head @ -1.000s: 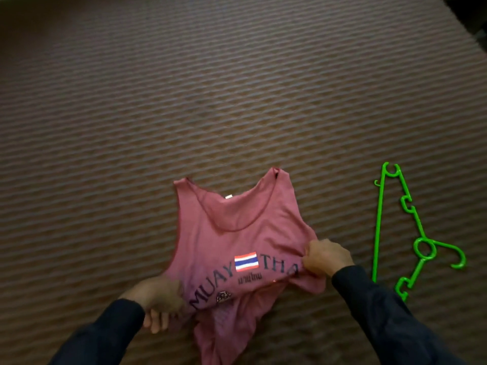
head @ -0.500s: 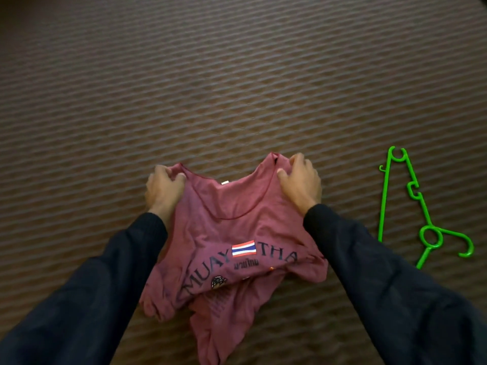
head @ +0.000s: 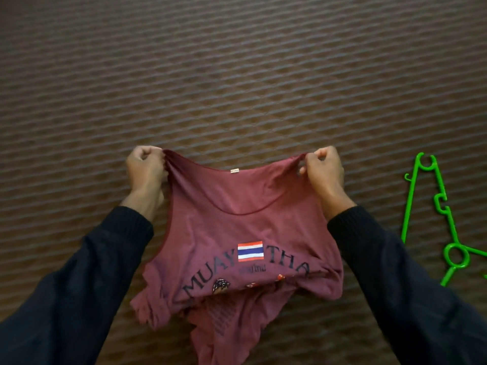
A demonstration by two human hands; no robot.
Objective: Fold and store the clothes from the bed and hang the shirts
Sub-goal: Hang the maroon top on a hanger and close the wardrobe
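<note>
My left hand (head: 145,167) and right hand (head: 322,168) each pinch a strap of the red tank top (head: 237,233) above the bed (head: 237,75); green hanger (head: 432,214) lies near the bed's right edge

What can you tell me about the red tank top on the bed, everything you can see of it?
The red tank top is a sleeveless, thin, soft-looking knit with a scooped neck, a small neck label, a striped flag patch and dark "MUAY THA" lettering. It lies front up on the brown patterned bedcover, its lower part bunched and crumpled. The left hand and right hand each pinch a shoulder strap, pulling the top edge taut.
</note>
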